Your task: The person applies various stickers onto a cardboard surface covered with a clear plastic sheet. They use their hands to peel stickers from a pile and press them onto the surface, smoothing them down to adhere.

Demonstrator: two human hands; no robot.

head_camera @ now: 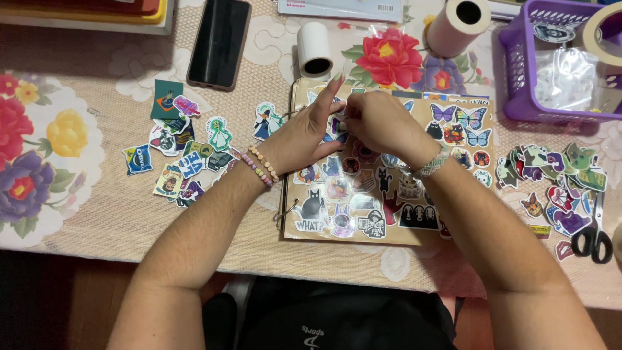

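Both hands meet over the upper part of the sticker-covered album page (389, 220): my left hand (310, 133) lies with fingers spread on it, and my right hand (379, 120) pinches at a small sticker (337, 129) between them; I cannot tell how firmly. Loose stickers (184, 152) lie at nine o'clock, scissors (593, 236) at four, a phone (219, 42) at eleven.

One view only, from a camera on the person's head. It looks steeply down and forward, at close range, onto the bench (116, 214). Both forearms enter from the bottom edge, and the hands meet near the centre. The bench's near edge crosses the lower frame, with the lap below.
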